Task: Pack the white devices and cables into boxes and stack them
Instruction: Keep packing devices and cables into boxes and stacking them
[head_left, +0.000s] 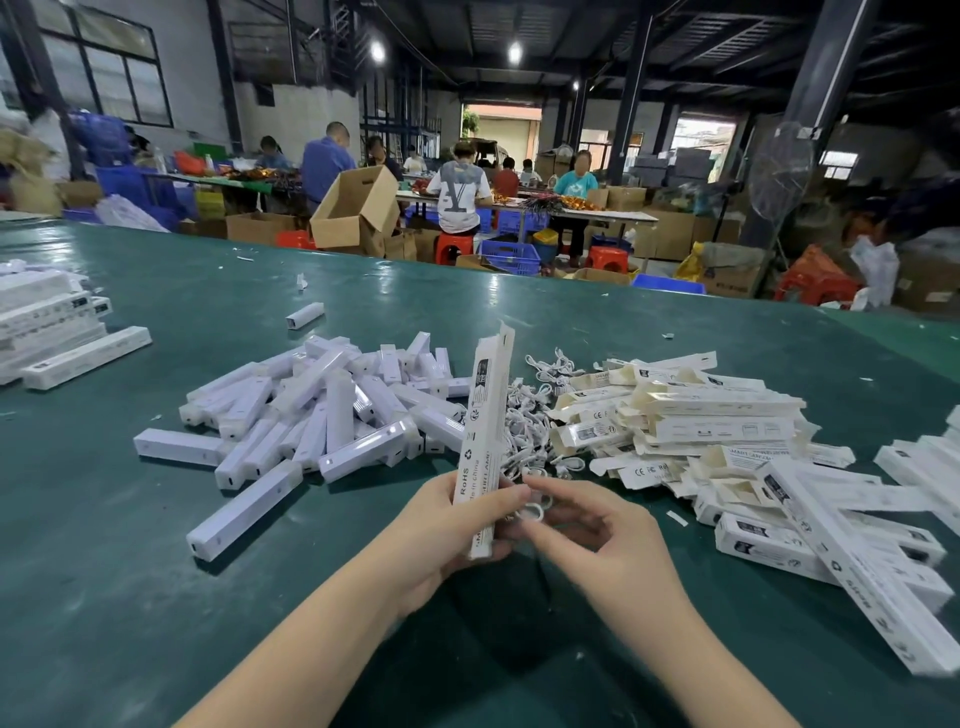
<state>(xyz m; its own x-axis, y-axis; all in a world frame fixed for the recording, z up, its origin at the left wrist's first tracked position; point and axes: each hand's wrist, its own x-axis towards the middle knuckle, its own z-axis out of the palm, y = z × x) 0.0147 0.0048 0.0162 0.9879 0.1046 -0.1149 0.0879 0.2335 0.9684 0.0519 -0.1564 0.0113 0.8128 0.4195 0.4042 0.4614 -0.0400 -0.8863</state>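
Note:
My left hand (447, 530) grips a long white printed box (483, 431) near its lower end and holds it upright, its top flap open. Just right of it, my right hand (597, 530) pinches a small coiled white cable (532, 512) beside the box. A heap of white bar-shaped devices (322, 415) lies on the green table (156, 597) to the left. Loose white cables (530, 431) are piled behind the box. Flat empty boxes (691, 415) are heaped to the right.
Packed boxes are stacked at the far left (41, 322) and lie at the right edge (857, 561). One single device (305, 315) sits farther back. Beyond the table, people work at benches among cardboard cartons (353, 208), blue crates and red stools.

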